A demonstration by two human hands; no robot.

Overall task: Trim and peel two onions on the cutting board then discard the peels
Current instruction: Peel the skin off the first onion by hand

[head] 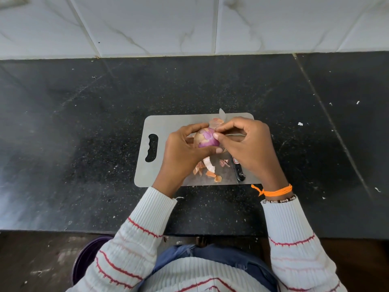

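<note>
Step in hand: peeling one onion [205,137], judged from purple flesh showing beside patches of tan skin.
Onion place: held just above the cutting board [168,127], over its middle, between both hands.
Left hand [185,152]: fingers curled round the onion's left side and underside, gripping it.
Right hand [248,148]: thumb and forefinger pinched together at the onion's right shoulder, seemingly on an edge of skin; the other fingers are curled loosely.
Doing it well: probably best to keep the left grip steady, catch a whole edge of dry skin rather than a flake, and pull it round the curve so that it comes off in broad strips; turning the onion toward the tan patches would bring them to the pinching fingers.
Knife [237,169]: lies on the board's near right part, partly under the right hand, blade hidden.
Peels [207,167]: on the board, near edge, below the onion; more at the far edge.
Counts: one onion in view, a second not seen; one knife; one board; loose peel scraps, roughly eight, exact number unclear.
Left to do: peels not yet discarded.
</note>
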